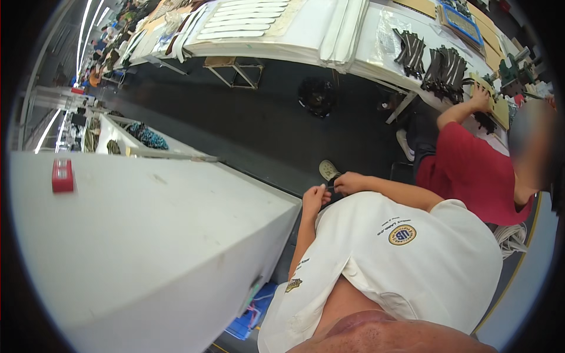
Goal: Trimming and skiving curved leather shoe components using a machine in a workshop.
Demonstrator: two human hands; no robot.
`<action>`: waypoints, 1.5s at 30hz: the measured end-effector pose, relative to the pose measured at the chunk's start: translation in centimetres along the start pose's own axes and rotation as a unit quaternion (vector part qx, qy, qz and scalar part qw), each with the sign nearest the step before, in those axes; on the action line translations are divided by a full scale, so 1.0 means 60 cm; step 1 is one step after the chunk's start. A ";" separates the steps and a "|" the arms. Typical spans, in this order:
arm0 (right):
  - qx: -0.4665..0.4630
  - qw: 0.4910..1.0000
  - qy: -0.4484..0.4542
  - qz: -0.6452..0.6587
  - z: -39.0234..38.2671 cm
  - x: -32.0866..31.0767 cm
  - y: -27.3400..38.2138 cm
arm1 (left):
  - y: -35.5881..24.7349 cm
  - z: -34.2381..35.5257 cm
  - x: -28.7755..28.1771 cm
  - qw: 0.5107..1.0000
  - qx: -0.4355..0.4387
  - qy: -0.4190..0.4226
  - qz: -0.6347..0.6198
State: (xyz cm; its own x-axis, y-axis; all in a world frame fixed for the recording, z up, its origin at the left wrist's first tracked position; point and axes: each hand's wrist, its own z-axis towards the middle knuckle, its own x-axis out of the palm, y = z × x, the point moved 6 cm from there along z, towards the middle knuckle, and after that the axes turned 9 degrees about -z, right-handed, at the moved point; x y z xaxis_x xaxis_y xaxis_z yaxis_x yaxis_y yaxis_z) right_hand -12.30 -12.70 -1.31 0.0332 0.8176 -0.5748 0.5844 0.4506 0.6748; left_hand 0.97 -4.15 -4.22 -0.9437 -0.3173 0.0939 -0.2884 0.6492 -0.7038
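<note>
My left hand point(316, 197) is raised in front of my white shirt point(412, 265), beside the right edge of the white table point(153, 223), its fingers closed on a thin dark item point(331, 187) that is too small to name. My right hand point(350, 183) is just to its right, fingers curled in a pinch on the same thin item. Below my hands a light clog point(328, 170) shows on the dark floor.
A co-worker in red point(459, 170) sits at right, a hand on a tan board point(497, 109). The far workbench point(371, 59) holds dark strip bundles point(444, 73) and white strips point(241, 17). A red object point(62, 176) lies on my table. A black bag point(316, 94) sits on the floor.
</note>
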 end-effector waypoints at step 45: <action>0.537 0.707 -0.417 0.195 0.202 -0.649 -0.382 | -0.632 0.687 0.323 0.944 -0.099 0.268 0.164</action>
State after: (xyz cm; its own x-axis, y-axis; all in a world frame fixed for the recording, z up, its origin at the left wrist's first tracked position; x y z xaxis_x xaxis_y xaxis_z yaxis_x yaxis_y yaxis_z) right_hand -17.19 -59.20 -0.01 0.5663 0.1075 -0.8171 0.6624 -0.6493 0.3737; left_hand 0.33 -63.42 -4.76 -0.9186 0.2845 0.2743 0.0595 0.7856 -0.6158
